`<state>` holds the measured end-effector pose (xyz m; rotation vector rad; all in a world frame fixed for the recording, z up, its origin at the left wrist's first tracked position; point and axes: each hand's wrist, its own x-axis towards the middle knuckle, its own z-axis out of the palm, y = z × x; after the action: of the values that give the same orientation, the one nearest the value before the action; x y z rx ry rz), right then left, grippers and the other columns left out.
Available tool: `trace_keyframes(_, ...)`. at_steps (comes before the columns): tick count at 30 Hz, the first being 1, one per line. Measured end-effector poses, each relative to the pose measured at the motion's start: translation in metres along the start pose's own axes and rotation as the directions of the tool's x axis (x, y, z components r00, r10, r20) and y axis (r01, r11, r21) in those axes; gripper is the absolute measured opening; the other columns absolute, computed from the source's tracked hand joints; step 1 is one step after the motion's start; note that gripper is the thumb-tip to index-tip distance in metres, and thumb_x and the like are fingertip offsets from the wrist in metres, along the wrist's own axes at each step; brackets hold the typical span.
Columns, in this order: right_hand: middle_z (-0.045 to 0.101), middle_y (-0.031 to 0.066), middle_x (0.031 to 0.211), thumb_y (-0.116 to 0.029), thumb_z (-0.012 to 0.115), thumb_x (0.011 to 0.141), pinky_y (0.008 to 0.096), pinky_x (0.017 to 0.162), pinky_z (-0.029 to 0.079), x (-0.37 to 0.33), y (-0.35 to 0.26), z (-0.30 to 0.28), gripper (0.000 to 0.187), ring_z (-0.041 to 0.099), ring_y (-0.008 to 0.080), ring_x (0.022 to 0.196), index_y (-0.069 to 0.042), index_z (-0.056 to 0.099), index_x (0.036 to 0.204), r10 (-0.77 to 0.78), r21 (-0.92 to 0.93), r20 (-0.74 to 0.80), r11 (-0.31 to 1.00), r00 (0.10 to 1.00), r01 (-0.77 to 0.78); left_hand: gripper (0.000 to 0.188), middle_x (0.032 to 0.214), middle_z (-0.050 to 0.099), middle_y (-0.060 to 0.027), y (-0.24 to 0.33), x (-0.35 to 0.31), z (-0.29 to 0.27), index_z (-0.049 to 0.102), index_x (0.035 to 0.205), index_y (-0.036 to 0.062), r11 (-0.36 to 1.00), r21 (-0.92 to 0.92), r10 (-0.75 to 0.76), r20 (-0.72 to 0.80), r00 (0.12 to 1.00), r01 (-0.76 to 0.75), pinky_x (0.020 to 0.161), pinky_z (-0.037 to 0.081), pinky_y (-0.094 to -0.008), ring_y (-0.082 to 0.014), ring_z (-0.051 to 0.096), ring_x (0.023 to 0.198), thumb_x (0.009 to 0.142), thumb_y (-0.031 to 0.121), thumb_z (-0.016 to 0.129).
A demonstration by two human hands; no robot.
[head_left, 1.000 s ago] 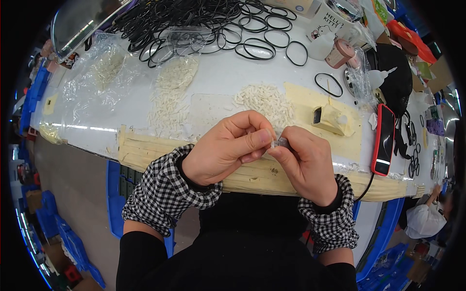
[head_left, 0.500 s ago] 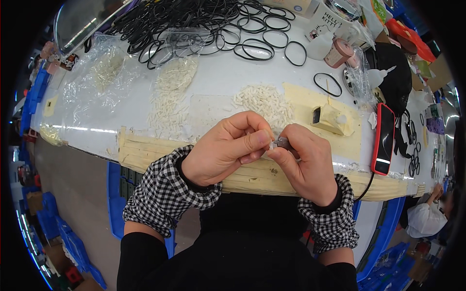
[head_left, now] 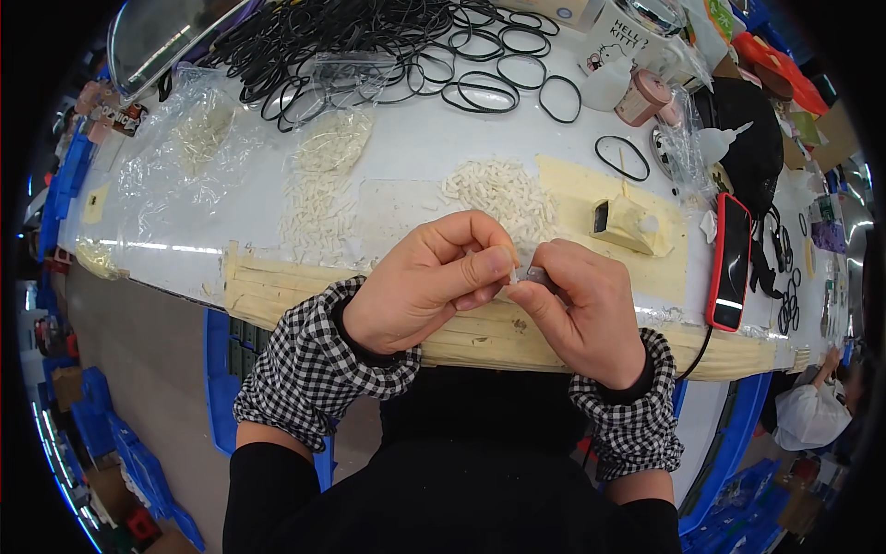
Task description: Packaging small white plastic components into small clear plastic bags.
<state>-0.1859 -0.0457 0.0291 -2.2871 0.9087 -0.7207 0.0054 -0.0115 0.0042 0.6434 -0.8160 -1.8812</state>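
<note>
My left hand [head_left: 420,286] is closed in a pinch, thumb against forefinger, with a tiny whitish piece [head_left: 514,277] at the fingertips. Close beside it, my right hand [head_left: 591,314] curls round a small greyish, shiny object [head_left: 539,275], mostly hidden by the fingers, so its kind does not show. Both hands are over the taped front edge of the table. Just beyond them lies a heap of short white tube-like pieces [head_left: 498,196]. A second spread of similar pieces [head_left: 318,208] spills from a clear bag to the left.
Black rubber loops [head_left: 341,46] lie piled at the back. A single loop [head_left: 622,158] is nearer on the right. A tape-covered block [head_left: 632,227] stands beside a red-cased phone [head_left: 731,263]. Left are crumpled plastic bags [head_left: 198,138]; back right, a pink cup [head_left: 643,98] and squeeze bottle [head_left: 609,86].
The right fingertips have drawn slightly away from the left ones, leaving a small gap. My left hand has hardly moved.
</note>
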Motion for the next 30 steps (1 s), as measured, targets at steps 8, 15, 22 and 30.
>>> trace_keyframes(8, 0.058, 0.0064, 0.073, -0.011, 0.078, 0.072, 0.0264, 0.052, 0.046, 0.001, -0.007, 0.003, 0.021, 0.059, 0.0165, 0.061, -0.002, 0.061, 0.081, 0.055, 0.125, -0.211, 0.992, 0.976, -0.029, 0.013, 0.078, 0.051, 0.0029, 0.0, 0.0, 0.004, 0.054, 0.094, 0.0058, 0.997, 0.058, 0.056, -0.194, 0.979, -0.046, 0.061, 0.034, -0.017, -0.004, 0.043, 0.069, 0.097, 0.019, 0.054)
trace_keyframes(15, 0.061, 0.0077, 0.078, 0.006, 0.069, 0.07, 0.0254, 0.058, 0.049, 0.003, -0.009, 0.006, 0.017, 0.062, 0.0167, 0.067, -0.001, 0.063, 0.085, 0.006, 0.141, -0.269, 0.989, 0.963, 0.033, 0.009, 0.081, 0.055, 0.0015, -0.002, 0.0, 0.002, 0.055, 0.096, 0.005, 0.998, 0.057, 0.041, -0.169, 0.985, -0.032, 0.062, 0.035, -0.0173, -0.0054, 0.043, 0.07, 0.095, 0.014, 0.056)
trace_keyframes(22, 0.062, 0.009, 0.081, 0.012, 0.063, 0.069, 0.0258, 0.06, 0.049, 0.003, -0.005, 0.007, 0.021, 0.062, 0.0186, 0.071, 0.0, 0.063, 0.086, -0.005, 0.167, -0.287, 0.984, 0.958, 0.055, 0.012, 0.091, 0.063, -0.0048, -0.001, 0.0, 0.0, 0.058, 0.101, 0.0022, 0.998, -0.05, -0.044, -0.09, 0.995, 0.04, 0.06, 0.037, -0.0172, -0.0054, 0.044, 0.067, 0.094, 0.012, 0.057)
trace_keyframes(30, 0.062, 0.0098, 0.083, 0.016, 0.057, 0.067, 0.026, 0.063, 0.05, 0.003, -0.003, 0.005, 0.03, 0.062, 0.0182, 0.074, 0.001, 0.066, 0.092, -0.019, 0.194, -0.254, 0.978, 0.967, 0.07, 0.014, 0.093, 0.065, -0.0095, -0.002, 0.0, -0.004, 0.06, 0.103, -0.0018, 0.999, 0.009, -0.048, -0.089, 0.995, 0.049, 0.062, 0.04, -0.017, -0.0045, 0.046, 0.065, 0.094, 0.009, 0.057)
